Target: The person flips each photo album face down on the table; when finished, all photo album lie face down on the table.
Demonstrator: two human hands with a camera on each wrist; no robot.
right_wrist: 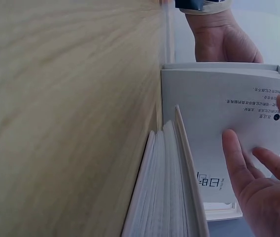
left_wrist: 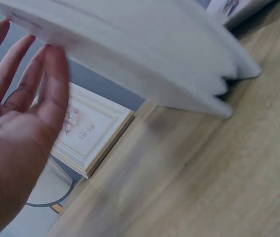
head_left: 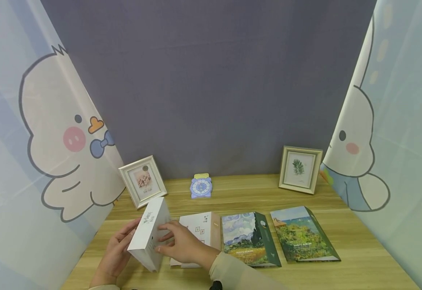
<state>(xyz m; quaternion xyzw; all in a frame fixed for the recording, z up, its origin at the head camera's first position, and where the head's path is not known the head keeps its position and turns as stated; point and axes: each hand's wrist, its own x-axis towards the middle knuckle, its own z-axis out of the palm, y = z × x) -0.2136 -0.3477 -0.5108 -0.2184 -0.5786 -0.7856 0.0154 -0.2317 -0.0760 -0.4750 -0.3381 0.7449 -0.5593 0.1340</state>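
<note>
A white photo album [head_left: 147,229] with Chinese lettering on its spine stands on end at the left of the table, leaning slightly. My left hand [head_left: 114,251] is at its left side, with long, nearly straight fingers [left_wrist: 56,74] whose tips touch the cover. From the other side my right hand [head_left: 183,243] rests its fingertips on the facing cover, which carries printed text and a small black dot in the right wrist view. Under my right hand lies another white album [head_left: 216,231] with a beige spine, partly hidden.
Two painted-cover albums, one with a cypress [head_left: 247,239] and one with a sea view [head_left: 303,233], lie to the right. At the back stand a floral picture frame [head_left: 143,181], a purple clock-shaped item [head_left: 201,187] and a leaf picture frame [head_left: 299,169], before a grey curtain [head_left: 211,88].
</note>
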